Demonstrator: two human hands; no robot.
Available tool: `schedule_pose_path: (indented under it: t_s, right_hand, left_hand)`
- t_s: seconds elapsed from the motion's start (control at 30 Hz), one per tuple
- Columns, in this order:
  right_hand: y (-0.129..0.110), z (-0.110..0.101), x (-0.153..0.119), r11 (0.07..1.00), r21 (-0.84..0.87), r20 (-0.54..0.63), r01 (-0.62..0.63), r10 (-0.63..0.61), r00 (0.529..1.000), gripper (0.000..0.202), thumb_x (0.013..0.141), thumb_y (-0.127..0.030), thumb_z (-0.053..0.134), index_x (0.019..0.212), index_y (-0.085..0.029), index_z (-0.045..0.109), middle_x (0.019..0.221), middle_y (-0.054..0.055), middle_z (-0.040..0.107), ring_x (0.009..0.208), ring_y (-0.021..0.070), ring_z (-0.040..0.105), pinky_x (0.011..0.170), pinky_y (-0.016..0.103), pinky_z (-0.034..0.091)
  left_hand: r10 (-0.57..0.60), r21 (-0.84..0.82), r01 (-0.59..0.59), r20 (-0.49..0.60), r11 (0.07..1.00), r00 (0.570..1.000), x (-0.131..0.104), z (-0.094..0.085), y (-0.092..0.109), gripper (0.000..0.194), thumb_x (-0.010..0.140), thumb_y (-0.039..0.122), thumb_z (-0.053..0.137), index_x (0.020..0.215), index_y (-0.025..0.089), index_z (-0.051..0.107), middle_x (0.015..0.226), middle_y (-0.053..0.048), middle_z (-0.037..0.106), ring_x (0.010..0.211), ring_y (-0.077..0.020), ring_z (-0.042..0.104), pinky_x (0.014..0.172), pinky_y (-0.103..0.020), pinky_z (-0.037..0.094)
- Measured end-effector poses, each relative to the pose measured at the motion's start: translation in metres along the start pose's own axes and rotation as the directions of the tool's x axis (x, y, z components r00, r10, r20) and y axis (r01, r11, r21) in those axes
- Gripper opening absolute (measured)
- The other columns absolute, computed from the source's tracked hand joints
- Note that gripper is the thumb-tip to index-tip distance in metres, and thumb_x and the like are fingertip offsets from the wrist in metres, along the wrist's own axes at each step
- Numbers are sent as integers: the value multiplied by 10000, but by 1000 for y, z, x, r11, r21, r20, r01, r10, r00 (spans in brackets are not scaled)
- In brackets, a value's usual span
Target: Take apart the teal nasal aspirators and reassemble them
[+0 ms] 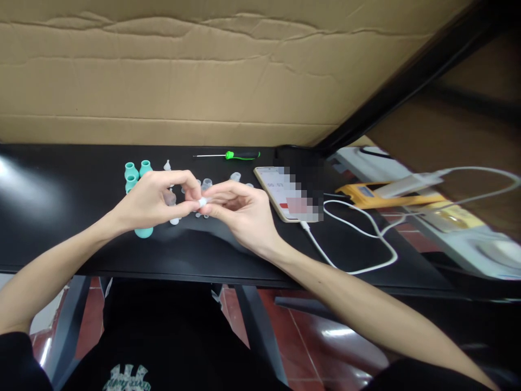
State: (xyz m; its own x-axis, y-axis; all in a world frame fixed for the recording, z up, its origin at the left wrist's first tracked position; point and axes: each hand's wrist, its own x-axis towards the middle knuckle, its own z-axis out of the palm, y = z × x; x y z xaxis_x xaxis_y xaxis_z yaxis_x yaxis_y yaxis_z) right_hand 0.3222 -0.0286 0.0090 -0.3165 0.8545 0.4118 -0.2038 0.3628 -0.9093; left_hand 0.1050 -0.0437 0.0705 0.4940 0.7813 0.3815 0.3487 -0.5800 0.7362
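Between the fingertips of both my hands is a small white plastic piece (202,201), mostly covered by the fingers. My left hand (157,198) pinches it from the left with thumb and forefinger. From the other side my right hand (244,214) closes its thumb and fingers on the same piece. Behind my left hand stand several turquoise bottle-shaped pieces (145,166), partly hidden. A small white nozzle-like piece (167,165) lies just beyond that hand. Clear plastic cups (207,183) and other small clear parts sit behind the fingertips, partly covered.
A screwdriver (242,156) with a green and black handle lies at the back of the black table (61,217). To the right are a phone (277,193) showing a timer, a white cable (358,270) and a yellow frame-like object (354,195). A cardboard wall (171,81) rises behind.
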Motion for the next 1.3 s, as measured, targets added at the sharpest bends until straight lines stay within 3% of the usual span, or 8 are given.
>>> schedule_pose_path:
  t_s: [0.27, 0.5, 0.7, 0.97, 1.1, 1.3]
  right_hand:
    - [5, 0, -1, 996, 73, 7, -40, 40, 999, 278, 732, -369, 1028, 907, -259, 842, 847, 6, 872, 759, 203, 851, 790, 338, 737]
    - [3, 1, -2, 992, 88, 14, -88, 87, 996, 310, 729, -435, 1026, 895, -257, 834, 814, 6, 864, 736, 199, 844, 751, 322, 729]
    - [-2, 0, -4, 998, -60, -13, -10, 9, 1000, 270, 750, -386, 1018, 918, -262, 846, 859, 12, 870, 780, 220, 854, 799, 357, 741]
    - [-4, 2, -5, 994, -107, -21, 28, -30, 999, 229, 770, -345, 1002, 916, -247, 854, 850, 13, 865, 755, 206, 843, 791, 348, 737]
    - [-7, 5, -7, 993, -113, -81, 44, -53, 995, 267, 754, -400, 1012, 916, -259, 852, 839, 7, 858, 744, 204, 835, 764, 336, 731]
    - [-6, 6, -8, 969, -228, -124, 99, -130, 984, 232, 810, -453, 967, 900, -272, 853, 860, 18, 860, 748, 211, 829, 748, 355, 732]
  left_hand:
    - [12, -55, -11, 29, 998, 1000, 1, -8, -1, 84, 886, 256, 826, 836, 191, 808, 849, -25, 817, 776, -130, 722, 650, -242, 476]
    - [131, 57, -130, -22, 990, 991, -1, -4, -1, 89, 928, 217, 776, 851, 212, 820, 853, -12, 823, 763, -112, 709, 652, -242, 463]
    - [-45, -24, 44, -9, 999, 999, 0, -3, 4, 73, 861, 238, 807, 809, 189, 817, 776, -11, 802, 675, -96, 657, 533, -238, 361]
    - [-128, -92, 131, 43, 987, 991, 3, -7, 8, 51, 832, 204, 815, 789, 178, 808, 741, 2, 785, 591, -64, 603, 520, -205, 377]
    - [-121, -104, 122, 13, 987, 993, 2, -4, 8, 53, 836, 212, 806, 797, 177, 797, 806, -9, 803, 678, -80, 657, 521, -197, 363]
    - [-198, -132, 190, -48, 973, 979, 0, 3, 4, 118, 859, 287, 813, 817, 178, 804, 823, -28, 796, 772, -121, 713, 584, -199, 457]
